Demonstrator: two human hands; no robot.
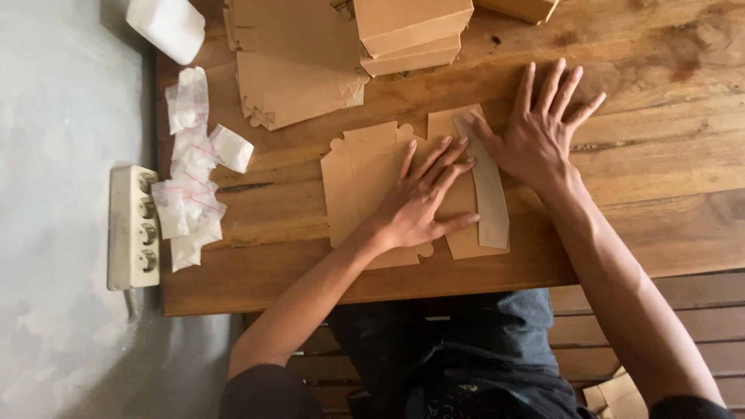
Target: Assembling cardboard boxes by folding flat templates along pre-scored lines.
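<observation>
A flat brown cardboard box blank [358, 180] lies on the wooden table [660, 186] in front of me. My left hand [423, 198] presses flat on its middle, fingers spread and pointing away from me. One side flap [487, 186] is folded over along the blank's right edge. My right hand [543, 128] rests palm down on the table just right of the blank, fingers apart, with the thumb touching the upper end of that flap. Neither hand grips anything.
A stack of flat brown blanks [291, 58] and folded brown boxes [411, 31] sit at the far side. Small clear plastic bags [194, 171] lie along the left edge, beside a white power strip [133, 226] and a white container [167, 27]. Another brown box [524, 8] is at the top.
</observation>
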